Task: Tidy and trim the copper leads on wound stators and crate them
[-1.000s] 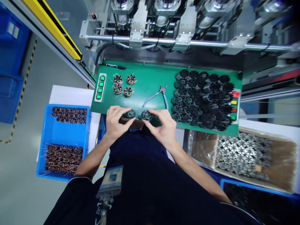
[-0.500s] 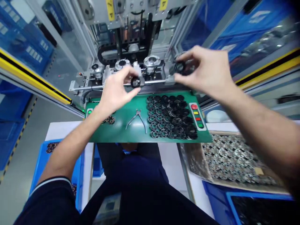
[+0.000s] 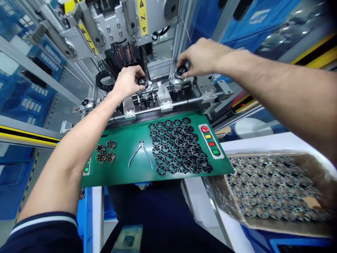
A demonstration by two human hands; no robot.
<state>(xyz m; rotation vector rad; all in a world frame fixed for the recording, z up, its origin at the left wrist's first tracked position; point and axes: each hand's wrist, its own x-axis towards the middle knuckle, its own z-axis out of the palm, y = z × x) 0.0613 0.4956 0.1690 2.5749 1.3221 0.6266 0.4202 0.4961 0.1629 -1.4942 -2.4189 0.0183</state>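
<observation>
Pinched in the fingers of my left hand (image 3: 128,81) is a small black stator core (image 3: 142,82), at the top of a metal winding fixture (image 3: 146,94). My right hand (image 3: 202,58) grips another black stator core (image 3: 181,71) on top of the fixture (image 3: 176,84) further right. Fingers partly cover both cores; whether they are fully seated I cannot tell. Below my hands, a green work plate (image 3: 126,175) carries rows of black ring-shaped parts (image 3: 173,144), a pair of side cutters (image 3: 141,151) and several copper-wound stators (image 3: 105,151).
Machine heads with yellow warning labels (image 3: 142,17) hang above the fixtures. A button panel (image 3: 211,141) lies at the plate's right end. On the right stands a lined box (image 3: 221,189) of metal rings. A blue bin (image 3: 89,218) is at lower left.
Both hands have gone from in front of the fixtures onto two of them, carrying the black cores. The view has shifted, showing more of the copper-wound stators.
</observation>
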